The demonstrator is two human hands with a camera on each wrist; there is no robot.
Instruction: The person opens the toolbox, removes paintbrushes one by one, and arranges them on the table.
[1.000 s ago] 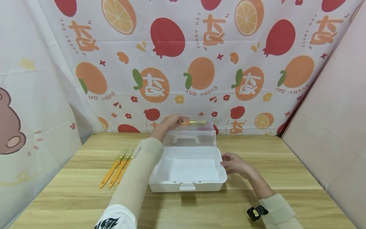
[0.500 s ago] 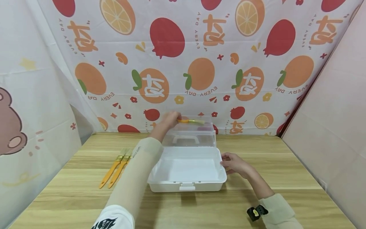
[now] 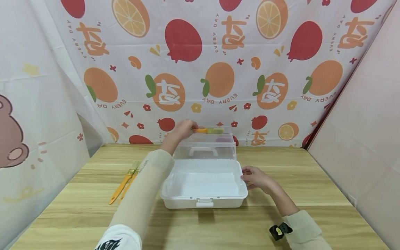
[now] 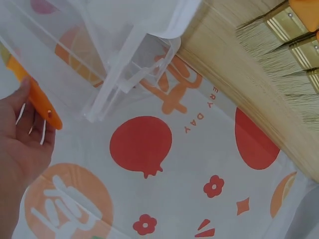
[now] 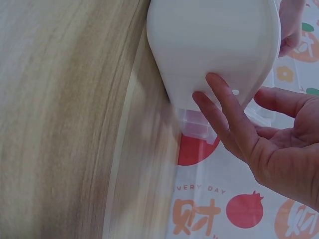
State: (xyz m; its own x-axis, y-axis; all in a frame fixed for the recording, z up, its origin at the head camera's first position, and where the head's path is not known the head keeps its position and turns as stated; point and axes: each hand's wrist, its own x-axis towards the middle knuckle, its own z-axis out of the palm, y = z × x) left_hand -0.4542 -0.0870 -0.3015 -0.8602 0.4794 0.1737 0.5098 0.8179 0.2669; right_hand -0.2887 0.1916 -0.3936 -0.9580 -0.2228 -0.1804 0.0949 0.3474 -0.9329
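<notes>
My left hand (image 3: 185, 129) holds a paintbrush (image 3: 215, 131) by its orange handle, bristles pointing right, at the upper part of the raised clear lid (image 3: 203, 153). In the left wrist view, thumb and fingers pinch the brush handle (image 4: 36, 95) beside the lid. This lid belongs to a white storage box (image 3: 175, 203) that stands open, with a bare white floor and a front latch (image 3: 204, 204). My right hand (image 3: 257, 178) holds the box's right side. The right wrist view has two fingertips (image 5: 213, 79) on the outer wall and the thumb by the rim.
Several orange-handled paintbrushes (image 3: 120, 189) lie on the wooden table (image 3: 281, 222) left of the box, partly hidden by my left sleeve (image 3: 134, 205). A fruit-print cloth (image 3: 200, 52) hangs behind the table, and pale cloths (image 3: 362, 121) close off both sides.
My left hand has risen slightly with the paintbrush, which has turned so its broad bristle face shows. The left forearm has shifted left, covering more of the lying brushes. My right hand stays put.
</notes>
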